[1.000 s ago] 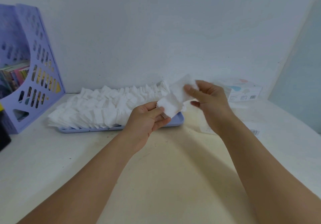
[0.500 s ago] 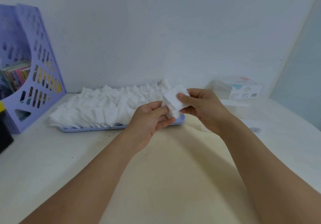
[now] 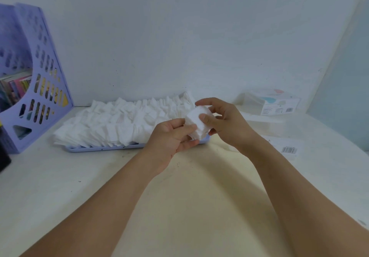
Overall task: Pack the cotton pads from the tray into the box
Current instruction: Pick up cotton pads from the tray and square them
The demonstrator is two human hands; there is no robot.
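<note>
A small stack of cotton pads [image 3: 196, 122], seemingly tilted with its flat face toward the camera, is pinched between left hand [image 3: 171, 137] and right hand [image 3: 225, 123] above the tray's [image 3: 103, 148] right end.

File holder [image 3: 30, 77] cut off at left edge, box [image 3: 277, 103] print blurred

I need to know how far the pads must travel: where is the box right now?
The box sits at the far right of the table against the wall, right of the tray and beyond the right hand.
</note>
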